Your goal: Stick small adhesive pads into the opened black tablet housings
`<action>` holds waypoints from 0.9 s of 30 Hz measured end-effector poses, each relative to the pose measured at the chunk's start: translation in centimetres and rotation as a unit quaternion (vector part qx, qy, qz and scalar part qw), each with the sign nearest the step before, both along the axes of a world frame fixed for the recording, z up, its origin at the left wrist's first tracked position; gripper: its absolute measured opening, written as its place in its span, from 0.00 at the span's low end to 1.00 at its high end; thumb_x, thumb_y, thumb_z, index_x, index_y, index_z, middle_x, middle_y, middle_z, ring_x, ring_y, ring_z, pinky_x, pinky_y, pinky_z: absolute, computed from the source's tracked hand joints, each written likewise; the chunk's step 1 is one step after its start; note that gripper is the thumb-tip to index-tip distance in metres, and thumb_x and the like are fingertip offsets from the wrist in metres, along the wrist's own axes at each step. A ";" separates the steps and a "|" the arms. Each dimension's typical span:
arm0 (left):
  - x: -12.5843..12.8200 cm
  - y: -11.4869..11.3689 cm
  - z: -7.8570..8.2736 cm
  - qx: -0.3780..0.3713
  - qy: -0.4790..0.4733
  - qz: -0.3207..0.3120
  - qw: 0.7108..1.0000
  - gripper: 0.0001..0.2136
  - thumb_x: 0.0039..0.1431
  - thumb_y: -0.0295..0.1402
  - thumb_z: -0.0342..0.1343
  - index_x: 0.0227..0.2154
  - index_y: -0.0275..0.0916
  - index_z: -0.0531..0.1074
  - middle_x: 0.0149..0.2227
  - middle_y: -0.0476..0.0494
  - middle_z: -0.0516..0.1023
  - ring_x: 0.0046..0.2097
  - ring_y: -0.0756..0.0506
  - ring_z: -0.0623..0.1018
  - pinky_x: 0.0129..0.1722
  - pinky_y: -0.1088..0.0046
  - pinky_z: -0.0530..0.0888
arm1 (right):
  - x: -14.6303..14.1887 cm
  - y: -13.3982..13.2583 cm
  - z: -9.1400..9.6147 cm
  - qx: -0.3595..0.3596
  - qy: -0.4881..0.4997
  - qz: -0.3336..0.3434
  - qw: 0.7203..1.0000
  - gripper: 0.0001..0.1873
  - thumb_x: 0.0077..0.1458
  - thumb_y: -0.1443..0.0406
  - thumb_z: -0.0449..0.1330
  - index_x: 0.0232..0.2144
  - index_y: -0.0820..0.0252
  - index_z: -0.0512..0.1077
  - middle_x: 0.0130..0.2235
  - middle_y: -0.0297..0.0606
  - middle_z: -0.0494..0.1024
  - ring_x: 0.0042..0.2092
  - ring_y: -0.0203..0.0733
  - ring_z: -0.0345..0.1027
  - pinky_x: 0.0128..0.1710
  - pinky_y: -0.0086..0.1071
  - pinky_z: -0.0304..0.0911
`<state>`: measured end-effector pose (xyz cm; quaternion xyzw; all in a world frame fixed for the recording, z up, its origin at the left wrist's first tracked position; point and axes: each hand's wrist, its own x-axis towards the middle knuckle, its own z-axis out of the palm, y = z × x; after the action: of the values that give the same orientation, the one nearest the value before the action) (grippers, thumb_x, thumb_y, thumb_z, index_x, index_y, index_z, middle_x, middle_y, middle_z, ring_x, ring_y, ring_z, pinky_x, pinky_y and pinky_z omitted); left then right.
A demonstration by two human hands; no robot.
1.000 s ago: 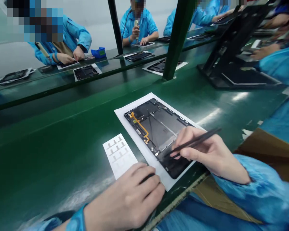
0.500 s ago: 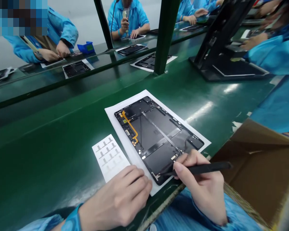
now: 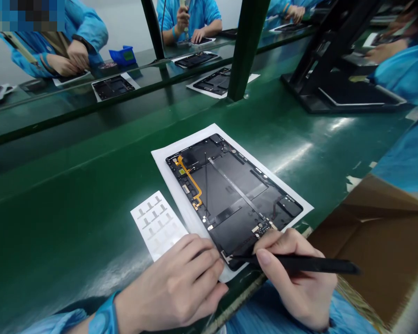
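An opened tablet (image 3: 230, 195) with dark inner parts and an orange flex cable lies on a white sheet (image 3: 167, 162) on the green belt. My right hand (image 3: 296, 283) pinches black tweezers (image 3: 306, 264), whose tips touch the tablet's near corner. My left hand (image 3: 177, 287) rests beside that corner with fingers curled, pressing on the white sheet's near edge. A small white sticker sheet (image 3: 156, 222) with several grey pieces lies just left of the tablet, by my left hand.
A green post (image 3: 245, 51) stands behind the tablet. A black stand (image 3: 334, 69) is at the far right, a brown cardboard box (image 3: 376, 250) at my right. Other people in blue coats work on tablets across the belt (image 3: 111, 87).
My right hand with the tweezers has drawn back from the tablet's middle to its near corner. The left hand has stayed by the sheet's edge, and the view has shifted slightly.
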<state>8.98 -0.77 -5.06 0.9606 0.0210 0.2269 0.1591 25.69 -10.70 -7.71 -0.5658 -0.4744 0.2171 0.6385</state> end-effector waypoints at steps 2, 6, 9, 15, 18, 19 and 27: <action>0.0 0.0 0.1 0.001 0.001 0.000 1.000 0.08 0.64 0.25 0.48 0.36 0.26 0.72 0.33 0.37 0.76 0.39 0.43 0.72 0.38 0.64 0.74 | -0.1 0.0 -0.1 0.005 -0.006 -0.003 1.000 0.10 0.56 0.71 0.58 0.23 0.57 0.65 0.23 0.31 0.68 0.24 0.34 0.61 0.24 0.29 0.57; 0.1 -0.1 0.1 0.002 -0.003 -0.001 1.000 0.08 0.63 0.25 0.49 0.35 0.26 0.72 0.33 0.38 0.75 0.39 0.43 0.72 0.38 0.65 0.74 | -0.1 0.1 -0.2 0.015 -0.015 -0.010 1.000 0.09 0.55 0.72 0.58 0.24 0.58 0.66 0.24 0.29 0.69 0.23 0.32 0.62 0.24 0.28 0.56; 0.0 -0.1 0.0 -0.004 0.001 -0.005 1.000 0.08 0.63 0.24 0.49 0.35 0.25 0.72 0.34 0.38 0.75 0.39 0.43 0.71 0.38 0.64 0.74 | -0.1 0.2 -0.3 0.025 -0.023 0.002 0.999 0.09 0.54 0.73 0.58 0.24 0.58 0.65 0.23 0.28 0.69 0.23 0.32 0.62 0.23 0.28 0.56; 0.1 0.0 -0.2 -0.006 0.004 -0.007 1.000 0.08 0.62 0.24 0.50 0.35 0.24 0.73 0.34 0.37 0.75 0.39 0.42 0.71 0.38 0.63 0.74 | -0.3 0.2 -0.3 0.028 -0.008 -0.019 0.999 0.11 0.54 0.73 0.58 0.23 0.58 0.64 0.22 0.29 0.68 0.22 0.32 0.61 0.22 0.29 0.54; 0.0 0.0 -0.2 -0.006 0.004 -0.006 1.000 0.07 0.62 0.23 0.51 0.35 0.24 0.73 0.34 0.37 0.75 0.39 0.42 0.71 0.38 0.62 0.74 | -0.2 0.2 -0.3 0.033 -0.021 -0.006 0.999 0.11 0.54 0.74 0.57 0.23 0.58 0.63 0.22 0.29 0.68 0.22 0.32 0.61 0.21 0.29 0.54; 0.0 -0.1 -0.2 -0.005 0.001 -0.007 1.000 0.07 0.62 0.23 0.51 0.34 0.24 0.73 0.33 0.37 0.75 0.38 0.42 0.72 0.37 0.62 0.74 | -0.2 0.2 -0.4 0.033 -0.022 -0.004 0.999 0.11 0.53 0.74 0.57 0.23 0.58 0.63 0.23 0.29 0.68 0.22 0.32 0.62 0.22 0.28 0.54; -0.2 0.0 -0.2 0.021 -0.011 0.002 1.000 0.09 0.62 0.24 0.50 0.40 0.23 0.72 0.35 0.36 0.76 0.39 0.42 0.73 0.38 0.62 0.75 | -0.1 0.2 -0.4 0.031 -0.030 -0.004 0.999 0.10 0.53 0.74 0.57 0.23 0.58 0.63 0.23 0.29 0.69 0.23 0.31 0.63 0.22 0.27 0.55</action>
<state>8.77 -0.79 -5.24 0.9612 0.0161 0.2383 0.1383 25.61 -10.46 -8.13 -0.5534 -0.4977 0.1830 0.6422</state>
